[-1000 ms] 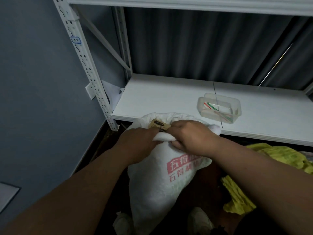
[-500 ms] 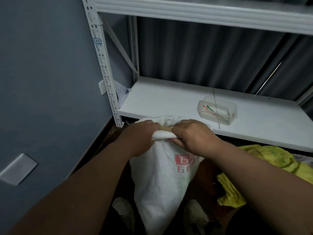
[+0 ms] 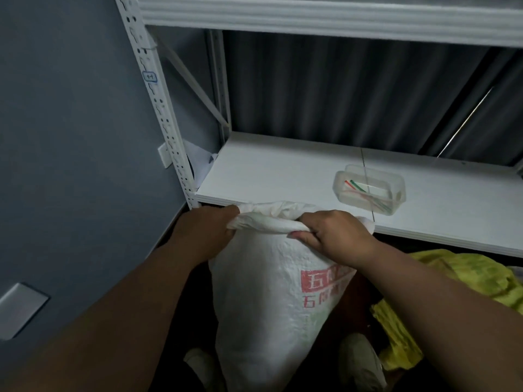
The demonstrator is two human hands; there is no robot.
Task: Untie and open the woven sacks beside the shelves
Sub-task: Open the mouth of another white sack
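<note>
Storeroom, by the shelf (image 3: 283,171) | both hands grip the white woven sack (image 3: 268,292)'s bunched mouth, left hand (image 3: 206,230) and right hand (image 3: 336,236) now drawn further apart than a second ago | sack stands near, below shelf edge | mouth apparently loosening, not yet open

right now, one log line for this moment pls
left hand: grips sack rim | right hand: grips rim | sack: upright by shelf

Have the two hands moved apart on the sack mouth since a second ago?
Yes. The left hand and right hand now grip the white sack rim farther apart along the shelf edge.
</note>
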